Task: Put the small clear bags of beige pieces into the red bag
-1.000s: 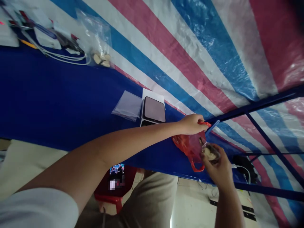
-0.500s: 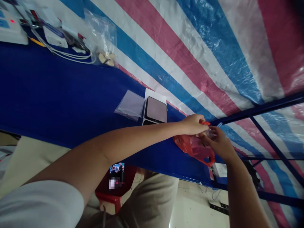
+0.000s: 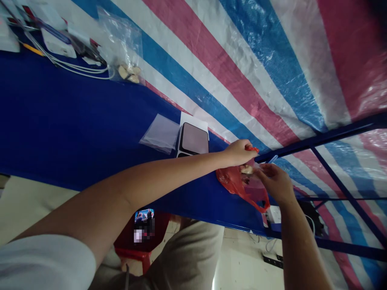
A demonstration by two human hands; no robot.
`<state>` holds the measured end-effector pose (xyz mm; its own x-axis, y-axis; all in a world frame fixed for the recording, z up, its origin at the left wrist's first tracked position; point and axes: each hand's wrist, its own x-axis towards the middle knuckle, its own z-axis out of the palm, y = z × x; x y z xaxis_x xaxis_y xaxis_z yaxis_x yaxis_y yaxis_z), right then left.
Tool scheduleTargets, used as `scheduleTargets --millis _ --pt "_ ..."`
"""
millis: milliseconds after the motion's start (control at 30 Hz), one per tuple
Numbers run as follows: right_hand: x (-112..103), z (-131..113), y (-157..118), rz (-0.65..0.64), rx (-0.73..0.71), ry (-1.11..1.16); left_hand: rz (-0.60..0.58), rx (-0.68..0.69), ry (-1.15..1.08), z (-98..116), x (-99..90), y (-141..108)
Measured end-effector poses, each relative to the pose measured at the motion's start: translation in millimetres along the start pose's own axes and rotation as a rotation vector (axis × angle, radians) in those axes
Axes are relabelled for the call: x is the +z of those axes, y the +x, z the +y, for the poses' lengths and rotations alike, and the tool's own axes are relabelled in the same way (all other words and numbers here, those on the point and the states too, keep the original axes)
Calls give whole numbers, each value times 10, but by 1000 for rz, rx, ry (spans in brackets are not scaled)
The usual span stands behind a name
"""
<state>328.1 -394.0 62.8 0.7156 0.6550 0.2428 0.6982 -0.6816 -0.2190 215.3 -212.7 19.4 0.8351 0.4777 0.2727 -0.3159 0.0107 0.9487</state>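
On the right part of the blue table, a red plastic bag (image 3: 229, 179) lies with its mouth spread. My left hand (image 3: 238, 152) is closed around one of its handles at the far side; the other handle loop hangs loose towards me. My right hand (image 3: 276, 181) pinches a small clear plastic bag (image 3: 247, 169) with pale pieces in it, at the red bag's mouth. Dark bits inside the red bag are too small to name. Left of my left hand, a small flat scale (image 3: 195, 138) with a silvery top stands partly behind my forearm.
Flat clear bags (image 3: 160, 133) lie beside the scale. A clear bag of pale pieces (image 3: 128, 68) leans against the striped sheet (image 3: 211, 52), near white cables (image 3: 78, 72). Blue frame bars (image 3: 320, 139) cross at right. A lit screen (image 3: 144, 221) rests on a red stool (image 3: 123, 243).
My right hand has drawn slightly apart from my left, and the pale pieces now show between them over the red bag. The view has shifted a little.
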Motion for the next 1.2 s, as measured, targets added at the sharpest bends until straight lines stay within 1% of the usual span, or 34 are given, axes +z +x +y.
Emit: scheduleTargets --millis 133,233,300,367,433,500,567,667,800,900,1000,1067,1200 --pt "-9 -64 1 4 -62 -43 -1 -7 9 22 4 -12" --pt "-16 -91 10 50 -63 3 -11 -21 24 24 6 -9" --pt "-7 -94 13 39 -70 42 -9 -8 71 18 0 -8" --pt "14 -93 8 8 -91 42 -10 41 169 7 -14 -16" --pt "39 -91 -8 5 -120 35 -42 127 307 -10 -33 -37" --pt "62 -96 -33 11 -152 58 -109 228 454 -36 -52 -68" --pt "79 -113 -67 -10 -186 86 -182 310 575 -71 -66 -103" --pt "88 -161 -133 -12 -214 73 -260 380 674 -131 -73 -134" --pt "68 -216 -202 10 -219 32 -278 396 670 -184 -68 -115" --pt "41 -223 -217 37 -178 -10 -263 377 581 -175 -69 -99" --pt "20 -230 -214 6 -165 32 -229 362 471 -142 -75 -106" --pt "12 -251 -213 -7 -180 32 -215 361 443 -125 -73 -114" --pt "-4 -305 -196 27 -181 -44 -222 396 421 -126 -49 -106"
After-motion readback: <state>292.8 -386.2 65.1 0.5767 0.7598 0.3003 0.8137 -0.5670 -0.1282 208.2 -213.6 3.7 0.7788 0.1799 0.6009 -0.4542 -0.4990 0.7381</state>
